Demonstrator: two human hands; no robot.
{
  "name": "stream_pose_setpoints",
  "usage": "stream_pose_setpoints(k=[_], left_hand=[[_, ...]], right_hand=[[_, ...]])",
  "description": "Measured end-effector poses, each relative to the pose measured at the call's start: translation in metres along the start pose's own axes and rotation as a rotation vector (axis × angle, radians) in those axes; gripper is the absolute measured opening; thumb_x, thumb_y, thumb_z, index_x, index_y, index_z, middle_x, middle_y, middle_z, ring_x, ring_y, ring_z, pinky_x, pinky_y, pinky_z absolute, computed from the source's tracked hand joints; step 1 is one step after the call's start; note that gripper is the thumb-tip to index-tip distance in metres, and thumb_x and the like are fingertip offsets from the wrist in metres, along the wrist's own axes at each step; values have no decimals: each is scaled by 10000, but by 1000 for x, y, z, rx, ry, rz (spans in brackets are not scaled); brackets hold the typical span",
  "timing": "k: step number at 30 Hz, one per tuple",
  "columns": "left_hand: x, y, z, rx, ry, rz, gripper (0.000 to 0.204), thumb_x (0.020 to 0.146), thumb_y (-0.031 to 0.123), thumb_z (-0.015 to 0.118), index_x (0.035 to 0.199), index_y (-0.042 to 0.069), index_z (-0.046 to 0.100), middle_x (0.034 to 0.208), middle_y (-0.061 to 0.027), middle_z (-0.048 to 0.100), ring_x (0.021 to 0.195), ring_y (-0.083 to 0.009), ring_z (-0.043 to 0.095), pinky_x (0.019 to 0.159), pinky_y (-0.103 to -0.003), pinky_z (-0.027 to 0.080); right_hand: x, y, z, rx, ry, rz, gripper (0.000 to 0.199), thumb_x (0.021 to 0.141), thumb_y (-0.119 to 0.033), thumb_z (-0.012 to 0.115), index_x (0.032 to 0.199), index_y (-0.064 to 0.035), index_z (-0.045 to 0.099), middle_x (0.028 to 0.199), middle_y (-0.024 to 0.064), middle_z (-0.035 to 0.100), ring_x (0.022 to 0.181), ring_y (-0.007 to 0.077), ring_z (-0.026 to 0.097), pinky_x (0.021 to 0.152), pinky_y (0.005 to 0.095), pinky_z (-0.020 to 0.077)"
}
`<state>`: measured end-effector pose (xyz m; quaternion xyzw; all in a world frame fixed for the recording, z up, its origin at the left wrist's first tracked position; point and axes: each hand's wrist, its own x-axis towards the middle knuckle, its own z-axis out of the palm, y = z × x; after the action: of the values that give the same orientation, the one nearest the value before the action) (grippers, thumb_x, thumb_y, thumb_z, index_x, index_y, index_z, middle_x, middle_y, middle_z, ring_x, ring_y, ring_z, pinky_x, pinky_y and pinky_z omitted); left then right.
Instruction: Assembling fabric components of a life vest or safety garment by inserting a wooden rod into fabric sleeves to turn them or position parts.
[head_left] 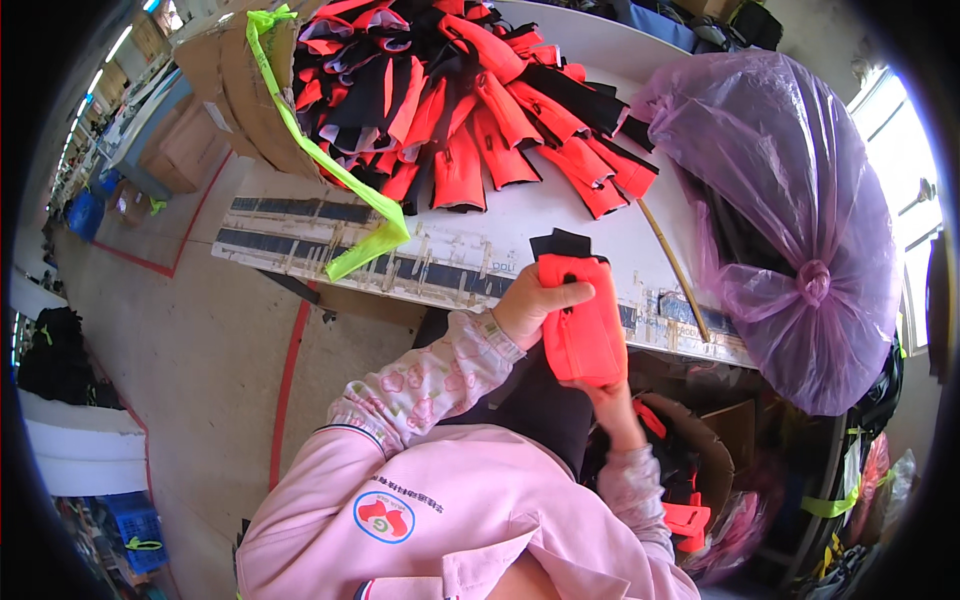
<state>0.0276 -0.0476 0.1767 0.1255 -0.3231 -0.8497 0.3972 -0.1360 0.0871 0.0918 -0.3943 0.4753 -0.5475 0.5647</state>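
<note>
An orange and black fabric sleeve piece (588, 338) is held upright in front of me, just off the table's near edge. A short dark slit or zip runs down its orange face, and a black end sticks out at the top. My left hand (533, 306) is closed on its upper left side, thumb lying across the front. At the lower end is my right hand (610, 400); its fingers are hidden behind or inside the fabric. Beyond them, a heap of similar orange and black sleeve pieces (490, 110) covers the far part of the white table (465, 225).
A cardboard box (240, 90) with a neon yellow strip (340, 170) stands at the table's left. On the right sit a thin stick (672, 265) and a large purple plastic bag (780, 150). Below the table are more orange and black pieces (688, 518).
</note>
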Motion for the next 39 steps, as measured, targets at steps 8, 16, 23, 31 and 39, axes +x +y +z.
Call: stream_pose_setpoints(k=[8, 16, 23, 31, 39], left_hand=[[-5, 23, -7, -56, 8, -14, 354, 793, 213, 669, 1068, 34, 537, 1006, -121, 596, 948, -237, 585, 869, -391, 464], [2, 44, -45, -172, 114, 109, 386, 855, 329, 584, 1093, 36, 505, 1063, -99, 564, 991, -253, 551, 875, -410, 450], [11, 68, -70, -271, 87, 254, 367, 886, 337, 533, 1119, 55, 508, 1061, -68, 590, 1006, -223, 557, 912, -408, 433], [24, 60, -82, -379, 22, 205, 359, 886, 318, 538, 1123, 50, 526, 1116, -83, 579, 1040, -231, 550, 917, -412, 434], [25, 38, -75, -296, 93, 164, 374, 878, 339, 546, 1107, 44, 533, 1075, -82, 585, 1002, -232, 557, 900, -408, 437]], right_hand=[[85, -39, -179, -1590, 694, -262, 272, 778, -69, 565, 1050, -63, 576, 1043, 147, 574, 956, 341, 537, 786, 409, 449], [94, -42, -196, -1733, 559, -157, 132, 783, -47, 521, 910, -24, 551, 922, 171, 546, 899, 348, 538, 747, 422, 456], [6, -44, -157, -905, 474, -208, 147, 889, -133, 497, 819, -7, 526, 596, 70, 501, 522, 170, 490, 489, 308, 383], [-79, -45, -119, -767, 363, -121, 240, 889, -167, 511, 741, 7, 582, 507, 0, 437, 463, 59, 400, 437, 233, 310], [-66, -45, -102, -773, 334, -156, 202, 877, -145, 542, 756, 11, 584, 509, 12, 445, 466, 69, 411, 443, 235, 324]])
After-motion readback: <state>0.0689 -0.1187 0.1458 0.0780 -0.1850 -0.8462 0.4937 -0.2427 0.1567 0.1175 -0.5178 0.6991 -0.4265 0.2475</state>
